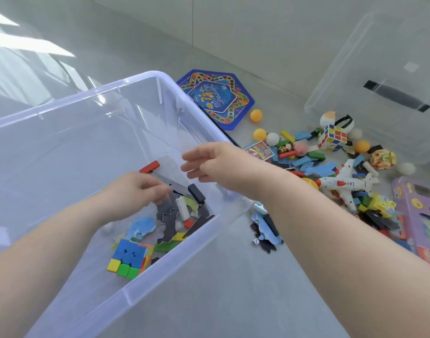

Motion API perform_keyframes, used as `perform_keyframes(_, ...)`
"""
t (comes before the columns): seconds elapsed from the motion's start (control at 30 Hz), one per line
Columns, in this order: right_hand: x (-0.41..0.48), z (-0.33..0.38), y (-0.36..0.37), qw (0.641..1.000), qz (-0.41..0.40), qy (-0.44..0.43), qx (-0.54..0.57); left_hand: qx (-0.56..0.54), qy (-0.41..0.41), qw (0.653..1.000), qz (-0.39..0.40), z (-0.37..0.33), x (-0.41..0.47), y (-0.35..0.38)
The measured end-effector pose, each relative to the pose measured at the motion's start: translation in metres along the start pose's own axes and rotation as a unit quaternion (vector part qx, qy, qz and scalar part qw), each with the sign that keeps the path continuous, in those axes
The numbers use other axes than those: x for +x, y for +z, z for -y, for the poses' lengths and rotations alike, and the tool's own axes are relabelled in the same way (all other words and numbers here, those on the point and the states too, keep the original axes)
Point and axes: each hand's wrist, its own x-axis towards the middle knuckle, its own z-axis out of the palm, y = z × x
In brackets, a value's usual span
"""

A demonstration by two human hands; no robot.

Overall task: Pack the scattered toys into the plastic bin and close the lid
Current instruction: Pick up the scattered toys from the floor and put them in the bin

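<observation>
Right grip (209, 164) hangs loose and empty over the bin (99, 90). Left grip (136, 191) is curled inside it, can't tell if it's holding anything. The toy plane (343, 184) looks light and brittle-ish, so grab the fuselage.

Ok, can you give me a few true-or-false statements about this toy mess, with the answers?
1. The bin already holds a cube. True.
2. The plane is in the bin. False: it lies on the floor, outside the bin.
3. The right hand grips a ball. False: it is open and holds nothing.
4. The board game lies on the floor beyond the bin. True.
5. The left hand reaches into the bin. True.
</observation>
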Motion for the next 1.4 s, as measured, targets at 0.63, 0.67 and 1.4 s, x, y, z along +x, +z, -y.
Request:
perform_keyframes(0.63, -0.217, -0.347, -0.060, 0.877, -0.278, 0.388, -0.049, 0.217, 0.414, 0.877, 0.110, -0.163, -0.020, 0.203)
perform_keyframes(0.67, -0.217, -0.348, -0.054, 0.881, -0.272, 0.383, -0.051, 0.229, 0.397, 0.881, 0.120, -0.162, -0.017, 0.225)
perform_keyframes(1.4, -0.231, -0.411, -0.113, 0.861, -0.315, 0.390, -0.080, 0.437, 0.355, 0.796, 0.222, -0.236, 0.037, 0.442)
